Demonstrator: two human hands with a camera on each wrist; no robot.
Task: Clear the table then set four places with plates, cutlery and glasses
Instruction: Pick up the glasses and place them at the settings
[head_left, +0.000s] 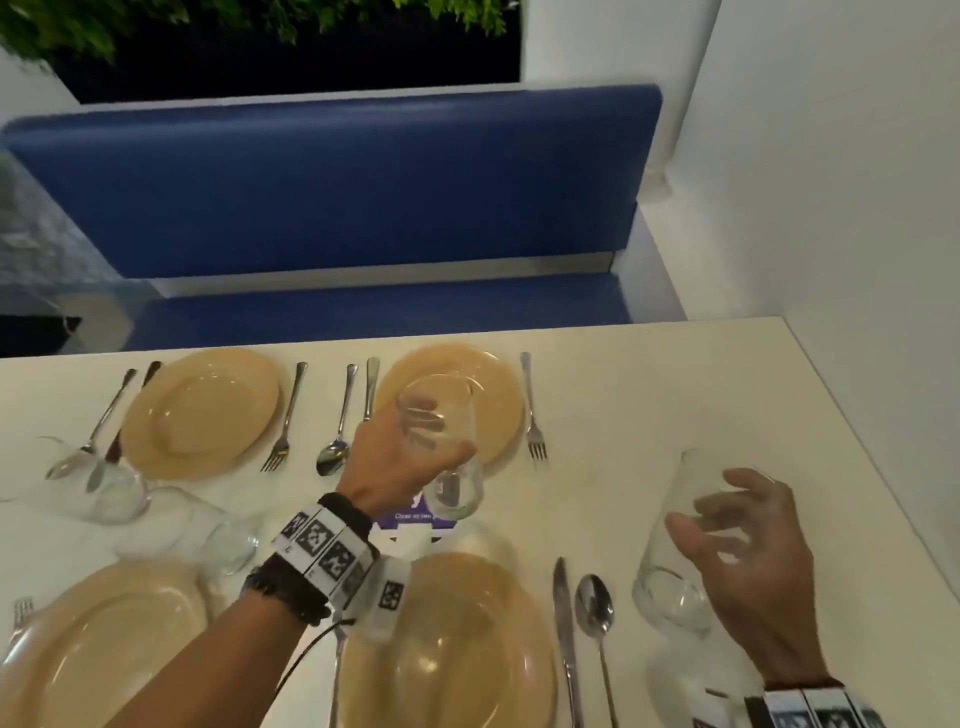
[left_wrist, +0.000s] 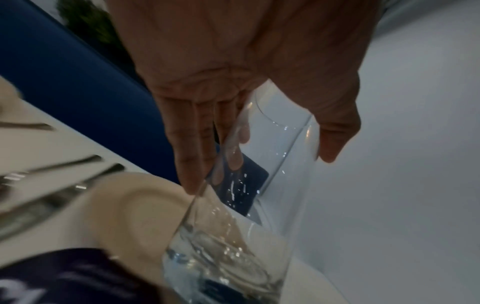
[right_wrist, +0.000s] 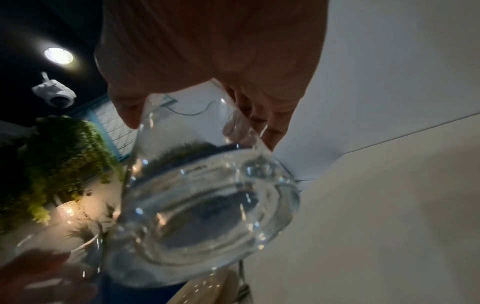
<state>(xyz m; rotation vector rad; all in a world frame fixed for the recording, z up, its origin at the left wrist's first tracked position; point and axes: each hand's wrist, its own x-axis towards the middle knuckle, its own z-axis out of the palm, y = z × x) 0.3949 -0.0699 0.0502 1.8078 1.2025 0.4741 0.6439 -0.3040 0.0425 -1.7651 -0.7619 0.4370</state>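
Two clear glasses are held above the counter (head_left: 649, 395). Left hand (head_left: 395, 457): fingers curled round a tilted glass (head_left: 441, 441), over the near edge of the far right plate (head_left: 498, 395); two more glasses (head_left: 171, 512) lie to its left. Right hand (head_left: 748, 561): fingers wrapped round a second tilted glass (head_left: 675, 551), just right of a knife (head_left: 563, 613) and spoon (head_left: 595, 608).

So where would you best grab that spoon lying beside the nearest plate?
Pinch the spoon by its slim handle, coming from above at the near end. It lies flat, and the knife sits close on its left, so fingers fit best lengthwise.
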